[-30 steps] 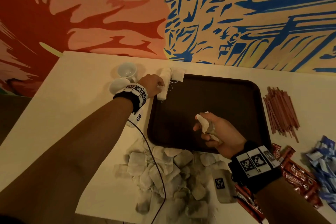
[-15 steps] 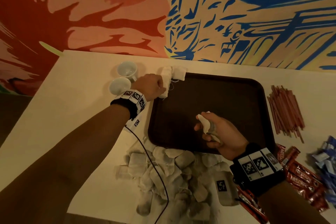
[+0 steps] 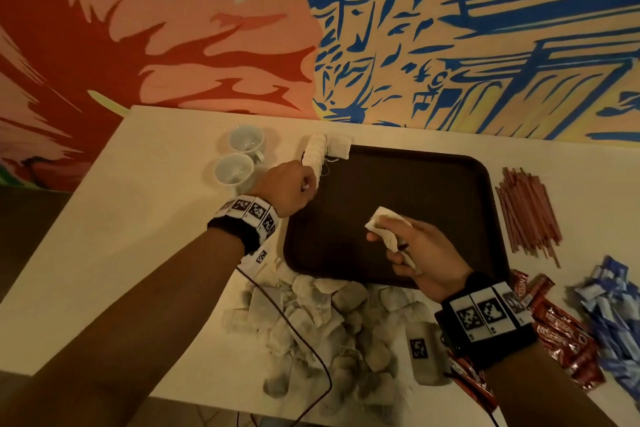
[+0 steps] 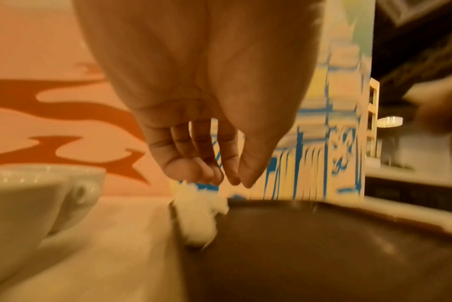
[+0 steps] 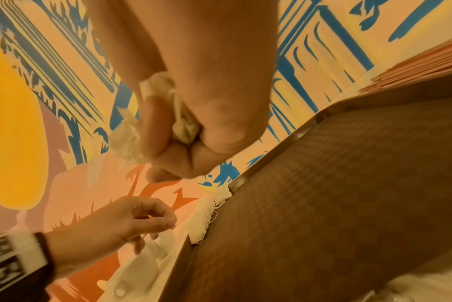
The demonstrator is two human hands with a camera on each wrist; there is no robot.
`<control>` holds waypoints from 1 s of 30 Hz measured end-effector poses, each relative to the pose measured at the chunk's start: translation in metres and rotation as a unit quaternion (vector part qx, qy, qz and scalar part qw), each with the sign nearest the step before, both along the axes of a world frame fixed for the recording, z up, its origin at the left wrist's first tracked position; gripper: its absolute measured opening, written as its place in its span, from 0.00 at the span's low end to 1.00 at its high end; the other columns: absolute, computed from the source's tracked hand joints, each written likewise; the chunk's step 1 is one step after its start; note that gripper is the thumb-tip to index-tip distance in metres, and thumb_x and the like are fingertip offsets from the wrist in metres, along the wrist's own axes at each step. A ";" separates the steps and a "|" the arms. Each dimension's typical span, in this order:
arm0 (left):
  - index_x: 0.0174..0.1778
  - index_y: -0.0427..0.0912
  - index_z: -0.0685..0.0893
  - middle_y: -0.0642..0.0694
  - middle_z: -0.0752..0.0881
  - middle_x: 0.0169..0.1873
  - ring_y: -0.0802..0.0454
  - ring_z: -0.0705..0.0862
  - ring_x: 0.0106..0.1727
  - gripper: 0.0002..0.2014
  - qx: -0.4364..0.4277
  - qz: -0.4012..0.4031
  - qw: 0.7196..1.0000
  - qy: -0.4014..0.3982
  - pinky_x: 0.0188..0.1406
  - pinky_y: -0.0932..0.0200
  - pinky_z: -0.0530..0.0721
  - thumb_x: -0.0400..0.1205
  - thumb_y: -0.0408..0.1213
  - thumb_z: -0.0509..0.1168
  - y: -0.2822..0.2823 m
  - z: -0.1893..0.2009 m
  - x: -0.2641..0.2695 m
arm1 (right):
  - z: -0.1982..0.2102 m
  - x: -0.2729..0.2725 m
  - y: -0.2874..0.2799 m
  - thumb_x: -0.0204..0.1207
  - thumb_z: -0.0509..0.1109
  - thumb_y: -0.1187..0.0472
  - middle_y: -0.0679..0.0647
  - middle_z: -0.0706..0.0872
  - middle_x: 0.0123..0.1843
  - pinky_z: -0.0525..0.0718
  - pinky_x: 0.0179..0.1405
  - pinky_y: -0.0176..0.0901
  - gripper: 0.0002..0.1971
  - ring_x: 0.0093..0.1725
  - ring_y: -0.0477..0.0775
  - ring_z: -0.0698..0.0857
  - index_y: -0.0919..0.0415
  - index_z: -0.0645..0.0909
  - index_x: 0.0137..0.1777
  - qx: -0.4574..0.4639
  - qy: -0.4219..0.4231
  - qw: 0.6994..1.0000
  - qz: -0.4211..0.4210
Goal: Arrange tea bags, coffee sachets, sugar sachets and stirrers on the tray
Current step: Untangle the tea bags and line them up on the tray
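Observation:
A dark brown tray (image 3: pixel 398 191) lies in the middle of the white table. A short row of white tea bags (image 3: pixel 317 152) leans along its far left corner, also seen in the left wrist view (image 4: pixel 196 216) and the right wrist view (image 5: pixel 206 216). My left hand (image 3: pixel 306 185) hovers just short of that row, fingers (image 4: pixel 232 179) hanging loosely together and holding nothing. My right hand (image 3: pixel 384 243) is over the tray's near side and grips a few tea bags (image 5: pixel 183 126) in its curled fingers.
A loose pile of tea bags (image 3: pixel 311 315) lies in front of the tray. Two white cups (image 3: pixel 239 156) stand left of it. Red-brown stirrers (image 3: pixel 526 215), red coffee sachets (image 3: pixel 561 329) and blue sugar sachets (image 3: pixel 613 305) lie to the right. A painted wall backs the table.
My left hand has drawn back a little from the row of tea bags on the tray's corner. My right hand has lifted its tea bags slightly.

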State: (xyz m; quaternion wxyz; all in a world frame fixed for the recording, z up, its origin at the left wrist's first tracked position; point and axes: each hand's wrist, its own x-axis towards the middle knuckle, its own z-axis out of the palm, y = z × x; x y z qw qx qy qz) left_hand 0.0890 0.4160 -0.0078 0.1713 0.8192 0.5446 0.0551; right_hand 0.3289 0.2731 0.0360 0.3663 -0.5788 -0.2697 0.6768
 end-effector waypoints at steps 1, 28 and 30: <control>0.48 0.51 0.88 0.51 0.86 0.49 0.53 0.84 0.48 0.04 0.001 0.004 1.000 -0.027 0.48 0.57 0.79 0.83 0.46 0.70 -0.012 0.010 0.000 | 0.002 0.000 -0.004 0.85 0.70 0.51 0.56 0.91 0.50 0.63 0.22 0.36 0.14 0.29 0.45 0.72 0.58 0.88 0.63 0.008 0.005 1.000 0.000; 0.53 0.37 0.82 0.33 0.91 0.47 0.45 0.91 0.42 0.02 -0.280 0.174 0.789 -0.519 0.38 0.57 0.89 0.87 0.29 0.65 -0.170 0.096 0.022 | 0.024 -0.026 -0.067 0.85 0.71 0.57 0.49 0.84 0.40 0.69 0.24 0.36 0.14 0.30 0.44 0.75 0.64 0.85 0.65 0.074 0.080 0.993 -0.054; 0.53 0.37 0.82 0.35 0.91 0.45 0.46 0.91 0.41 0.02 -0.279 0.177 0.785 -0.523 0.38 0.57 0.89 0.87 0.29 0.65 -0.170 0.097 0.022 | 0.025 -0.026 -0.064 0.85 0.71 0.56 0.51 0.85 0.41 0.67 0.23 0.35 0.13 0.29 0.44 0.74 0.63 0.85 0.64 0.067 0.085 0.992 -0.059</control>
